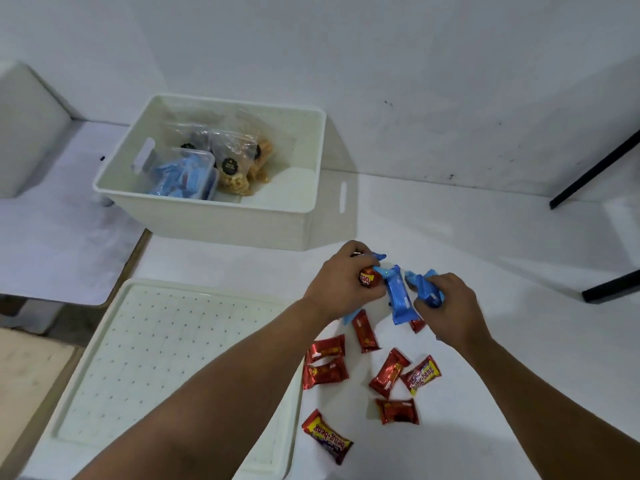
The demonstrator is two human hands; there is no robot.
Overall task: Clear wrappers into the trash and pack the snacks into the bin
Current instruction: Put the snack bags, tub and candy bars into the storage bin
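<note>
**Both hands full of snacks above the loose pile**

White tabletop (485,254) against a scuffed white wall.

- Left hand (341,282): fingers curled round a red snack bar (369,279) plus blue wrappers; one blue end sticks out past the knuckles.
- Right hand (450,306): fingers curled round a crumpled blue packet (424,287).
- Between the hands: one blue bar (401,296), upright, seemingly touched by both; whose grip holds it, cannot tell.
- Loose on the tabletop below the hands: seven red snack bars (363,330) fully visible, an eighth partly hidden under the right hand. Two show yellow "beng-beng" lettering.
- White bin (214,216), rear left: one clear box of blue packets (183,178), about three clear bags of crackers (235,168).
- White perforated lid (156,358) lies flat, front left, beside the bars.
</note>
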